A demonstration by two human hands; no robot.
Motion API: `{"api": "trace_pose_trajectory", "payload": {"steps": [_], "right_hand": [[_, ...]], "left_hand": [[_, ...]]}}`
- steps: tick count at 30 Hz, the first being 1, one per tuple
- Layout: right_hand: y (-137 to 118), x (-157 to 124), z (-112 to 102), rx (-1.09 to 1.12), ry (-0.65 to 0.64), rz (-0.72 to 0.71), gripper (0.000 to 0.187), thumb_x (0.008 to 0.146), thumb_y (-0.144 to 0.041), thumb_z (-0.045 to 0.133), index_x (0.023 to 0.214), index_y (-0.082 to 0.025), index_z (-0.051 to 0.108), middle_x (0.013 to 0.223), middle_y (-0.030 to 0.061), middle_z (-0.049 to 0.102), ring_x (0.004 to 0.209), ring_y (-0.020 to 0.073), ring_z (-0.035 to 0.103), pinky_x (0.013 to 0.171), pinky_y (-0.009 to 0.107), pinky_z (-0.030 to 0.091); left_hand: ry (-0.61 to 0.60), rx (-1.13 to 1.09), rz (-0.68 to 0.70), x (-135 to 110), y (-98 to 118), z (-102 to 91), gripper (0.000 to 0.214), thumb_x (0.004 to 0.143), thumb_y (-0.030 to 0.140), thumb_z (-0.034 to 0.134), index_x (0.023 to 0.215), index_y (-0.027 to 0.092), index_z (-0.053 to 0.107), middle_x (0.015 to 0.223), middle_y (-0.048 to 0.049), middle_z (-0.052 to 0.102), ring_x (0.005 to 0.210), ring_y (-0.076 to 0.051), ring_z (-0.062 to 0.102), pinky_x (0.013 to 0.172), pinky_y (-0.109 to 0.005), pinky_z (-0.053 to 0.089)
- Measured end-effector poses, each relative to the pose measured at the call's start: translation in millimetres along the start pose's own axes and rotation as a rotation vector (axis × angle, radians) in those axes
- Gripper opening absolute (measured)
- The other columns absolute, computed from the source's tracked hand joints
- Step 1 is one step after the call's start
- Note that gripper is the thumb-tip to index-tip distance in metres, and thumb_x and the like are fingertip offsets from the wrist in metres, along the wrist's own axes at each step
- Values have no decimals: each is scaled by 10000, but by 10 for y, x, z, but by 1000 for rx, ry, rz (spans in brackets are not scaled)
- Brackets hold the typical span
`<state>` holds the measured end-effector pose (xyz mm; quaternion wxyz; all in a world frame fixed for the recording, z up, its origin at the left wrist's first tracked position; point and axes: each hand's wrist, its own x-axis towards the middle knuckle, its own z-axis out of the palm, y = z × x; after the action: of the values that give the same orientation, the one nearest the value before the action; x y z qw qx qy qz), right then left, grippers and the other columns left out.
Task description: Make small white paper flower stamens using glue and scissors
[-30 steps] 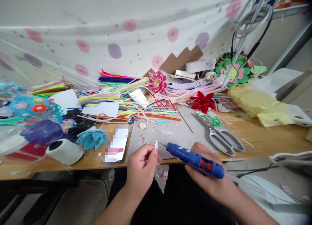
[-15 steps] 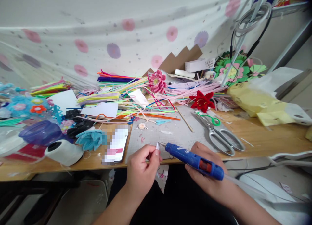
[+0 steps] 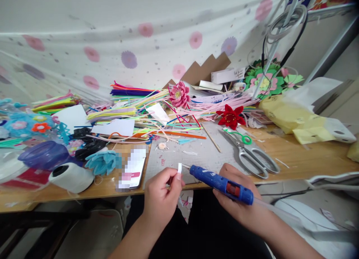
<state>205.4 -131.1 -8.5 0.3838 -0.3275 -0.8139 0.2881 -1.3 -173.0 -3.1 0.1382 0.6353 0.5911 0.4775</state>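
My left hand (image 3: 162, 196) pinches a small white piece (image 3: 179, 168) between thumb and fingers, just off the table's front edge. My right hand (image 3: 238, 206) grips a blue hot glue gun (image 3: 221, 184), whose metal tip points left and almost touches the white piece. Both hands hover over my lap, below a grey cutting mat (image 3: 193, 154) on the wooden table (image 3: 308, 158).
Silver scissors (image 3: 252, 156) lie right of the mat, a phone (image 3: 133, 167) left of it. Piles of coloured pipe cleaners (image 3: 134, 102), a red flower (image 3: 231, 117), a pink flower (image 3: 179, 94), a blue flower (image 3: 102, 161), a white roll (image 3: 71, 176) and yellow bags (image 3: 297, 117) crowd the table.
The glue gun's tip has stayed at the white piece; both hands shifted only slightly left and down in view as the head moved.
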Motion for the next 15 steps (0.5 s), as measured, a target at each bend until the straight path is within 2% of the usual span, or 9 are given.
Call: {"api": "trace_pose_trajectory", "payload": {"steps": [4,9,15], "right_hand": [[11,-12,-17,-14,2,16,222,727,-46,555,664,-208,418,683,-26,445,603,119,463,536,237,364],[9,-27,-38,-27,14,-42,202,771,-67,544,687,-207,425,689,-21,451,621,126,452,548,242,368],[-35,-6,-42,-11,3,-32,226,724,-18,530,669,-200,406,682,-27,435,600,110,457,529,223,363]], "left_hand": [[-22,-29,-33,15,-1,10,226,886,232,483,694,178,590,598,8,641,512,-123,601,511,-232,466],[-43,-71,-87,12,-17,13,238,894,258,478,700,179,591,595,5,642,506,-125,600,505,-232,471],[-22,-19,-5,-2,-20,26,212,881,214,486,702,180,594,603,10,642,514,-121,600,521,-229,468]]}}
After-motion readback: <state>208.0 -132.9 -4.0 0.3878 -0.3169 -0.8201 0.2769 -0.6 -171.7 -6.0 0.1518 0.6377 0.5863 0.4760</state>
